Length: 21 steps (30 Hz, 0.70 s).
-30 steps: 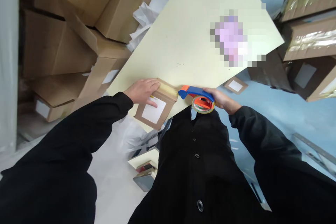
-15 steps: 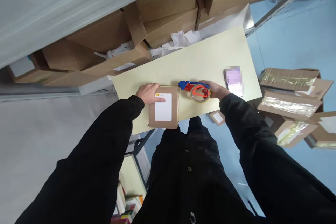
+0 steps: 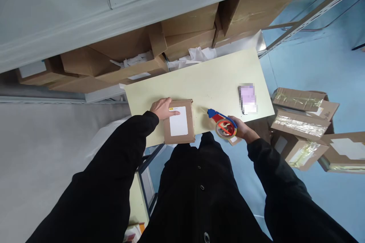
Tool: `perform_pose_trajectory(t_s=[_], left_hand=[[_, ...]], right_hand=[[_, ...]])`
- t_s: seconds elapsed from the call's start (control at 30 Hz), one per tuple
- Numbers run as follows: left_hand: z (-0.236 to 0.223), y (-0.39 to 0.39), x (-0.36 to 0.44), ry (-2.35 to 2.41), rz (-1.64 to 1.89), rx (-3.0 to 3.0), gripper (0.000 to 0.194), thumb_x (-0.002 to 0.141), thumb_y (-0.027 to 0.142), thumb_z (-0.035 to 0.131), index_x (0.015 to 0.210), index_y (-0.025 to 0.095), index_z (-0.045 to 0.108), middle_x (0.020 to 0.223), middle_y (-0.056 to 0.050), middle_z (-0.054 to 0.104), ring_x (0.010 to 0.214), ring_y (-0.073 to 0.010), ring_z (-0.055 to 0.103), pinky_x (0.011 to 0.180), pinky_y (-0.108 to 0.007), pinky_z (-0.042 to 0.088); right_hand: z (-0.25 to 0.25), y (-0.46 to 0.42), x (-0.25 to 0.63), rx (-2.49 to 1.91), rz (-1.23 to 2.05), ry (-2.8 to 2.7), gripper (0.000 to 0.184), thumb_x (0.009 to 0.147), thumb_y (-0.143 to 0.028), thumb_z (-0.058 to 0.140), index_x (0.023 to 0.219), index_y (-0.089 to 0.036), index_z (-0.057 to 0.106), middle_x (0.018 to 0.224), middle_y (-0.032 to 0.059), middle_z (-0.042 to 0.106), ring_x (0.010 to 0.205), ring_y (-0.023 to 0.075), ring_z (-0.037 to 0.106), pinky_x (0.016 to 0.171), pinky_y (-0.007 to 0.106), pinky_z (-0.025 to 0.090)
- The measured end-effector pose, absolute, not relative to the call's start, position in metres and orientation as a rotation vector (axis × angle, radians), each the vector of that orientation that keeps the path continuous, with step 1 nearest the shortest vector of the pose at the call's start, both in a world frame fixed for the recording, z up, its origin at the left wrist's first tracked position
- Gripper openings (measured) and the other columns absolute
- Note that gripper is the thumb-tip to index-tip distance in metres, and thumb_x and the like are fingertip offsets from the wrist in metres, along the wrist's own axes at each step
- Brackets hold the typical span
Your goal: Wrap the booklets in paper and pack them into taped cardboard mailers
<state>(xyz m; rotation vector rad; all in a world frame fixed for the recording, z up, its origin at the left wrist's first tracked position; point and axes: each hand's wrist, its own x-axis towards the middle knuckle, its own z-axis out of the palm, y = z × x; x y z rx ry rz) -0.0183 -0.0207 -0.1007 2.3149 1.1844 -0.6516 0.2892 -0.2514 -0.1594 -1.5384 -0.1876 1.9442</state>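
A flat brown cardboard box (image 3: 190,125) with a white label (image 3: 178,124) lies near the front edge of the cream table (image 3: 205,79). My left hand (image 3: 162,108) grips its upper left corner, the thumb lying across the label and the fingers along the far side. To the right, my right hand (image 3: 242,127) is closed round a blue and red tape dispenser (image 3: 218,116). Its blue head points left towards the box, with a gap between them. A pale strip, perhaps tape, shows faintly by the dispenser's head.
A blurred purple and white rectangular object (image 3: 248,98) rests on the table's right part. Open cartons (image 3: 137,70) with white paper line the back under a grey shelf (image 3: 85,26). More taped cartons (image 3: 299,121) are stacked on the blue floor at right.
My right hand has drawn the tape dispenser away from the box's right edge, rightwards and nearer my body. My left hand keeps its hold on the box. The view has shifted slightly.
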Motion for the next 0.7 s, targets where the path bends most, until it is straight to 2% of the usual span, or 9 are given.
perform_pose_trajectory(t_s=[0.17, 0.27, 0.33, 0.4, 0.43, 0.5, 0.6, 0.7], left_hand=[[-0.096, -0.043, -0.042, 1.529, -0.655, 2.152, 0.065, 0.078, 0.068, 0.048, 0.116, 0.017, 0.053, 0.109, -0.018, 0.068, 0.100, -0.0336, 0.064, 0.080, -0.039, 0.046], [-0.092, -0.054, -0.047, 1.665, -0.567, 2.235, 0.072, 0.084, 0.062, 0.043, 0.132, 0.010, 0.043, 0.119, -0.022, 0.063, 0.111, -0.0365, 0.059, 0.095, -0.049, 0.040], [-0.090, -0.057, -0.039, 1.486, -0.423, 2.501, 0.073, 0.087, 0.055, 0.043, 0.141, 0.008, 0.034, 0.139, -0.024, 0.048, 0.131, -0.0380, 0.043, 0.105, -0.054, 0.028], [-0.091, -0.055, -0.026, 1.029, -0.333, 2.744, 0.071, 0.088, 0.051, 0.044, 0.145, 0.011, 0.032, 0.153, -0.020, 0.030, 0.142, -0.0352, 0.024, 0.112, -0.052, 0.018], [-0.094, -0.053, -0.019, 0.798, -0.325, 2.802, 0.070, 0.088, 0.051, 0.045, 0.145, 0.013, 0.033, 0.155, -0.017, 0.027, 0.144, -0.0333, 0.021, 0.114, -0.050, 0.015], [-0.101, -0.050, -0.008, 0.534, -0.342, 2.835, 0.071, 0.088, 0.054, 0.045, 0.145, 0.013, 0.035, 0.154, -0.016, 0.030, 0.143, -0.0314, 0.024, 0.116, -0.046, 0.013], [-0.114, -0.049, 0.000, 0.545, -0.366, 2.845, 0.075, 0.088, 0.057, 0.043, 0.145, 0.009, 0.035, 0.149, -0.018, 0.038, 0.136, -0.0317, 0.036, 0.115, -0.044, 0.015], [-0.123, -0.050, -0.001, 0.576, -0.372, 2.851, 0.077, 0.089, 0.057, 0.042, 0.145, 0.006, 0.034, 0.149, -0.019, 0.038, 0.133, -0.0319, 0.038, 0.115, -0.045, 0.016]], right_hand=[[-0.164, -0.186, 0.268, -1.484, 1.930, 0.021, 0.026, 0.080, -0.045, 0.062, 0.068, -0.022, 0.058, 0.061, 0.0012, 0.066, 0.057, 0.0154, 0.060, 0.061, 0.026, 0.054], [-0.163, -0.144, 0.263, -1.501, 1.959, -0.074, 0.022, 0.082, -0.037, 0.061, 0.069, -0.020, 0.058, 0.061, 0.0019, 0.067, 0.056, 0.0150, 0.061, 0.060, 0.025, 0.054], [-0.160, -0.129, 0.263, -1.541, 1.980, -0.104, 0.020, 0.084, -0.033, 0.060, 0.070, -0.019, 0.059, 0.061, 0.0023, 0.067, 0.054, 0.0148, 0.061, 0.058, 0.025, 0.054], [-0.158, -0.125, 0.265, -1.578, 2.001, -0.102, 0.021, 0.085, -0.032, 0.058, 0.070, -0.018, 0.059, 0.061, 0.0030, 0.067, 0.053, 0.0148, 0.060, 0.057, 0.025, 0.053], [-0.157, -0.126, 0.266, -1.592, 2.008, -0.096, 0.021, 0.086, -0.032, 0.057, 0.070, -0.018, 0.060, 0.061, 0.0033, 0.067, 0.053, 0.0149, 0.060, 0.056, 0.025, 0.053], [-0.159, -0.131, 0.267, -1.597, 2.015, -0.076, 0.022, 0.086, -0.033, 0.056, 0.070, -0.018, 0.060, 0.062, 0.0036, 0.068, 0.054, 0.0149, 0.060, 0.057, 0.026, 0.053], [-0.166, -0.142, 0.269, -1.549, 2.024, -0.047, 0.023, 0.086, -0.035, 0.054, 0.070, -0.019, 0.059, 0.062, 0.0031, 0.067, 0.055, 0.0151, 0.060, 0.058, 0.026, 0.053], [-0.175, -0.158, 0.270, -1.491, 2.034, -0.042, 0.024, 0.085, -0.036, 0.055, 0.068, -0.020, 0.057, 0.059, 0.0022, 0.064, 0.055, 0.0153, 0.059, 0.057, 0.027, 0.052]])
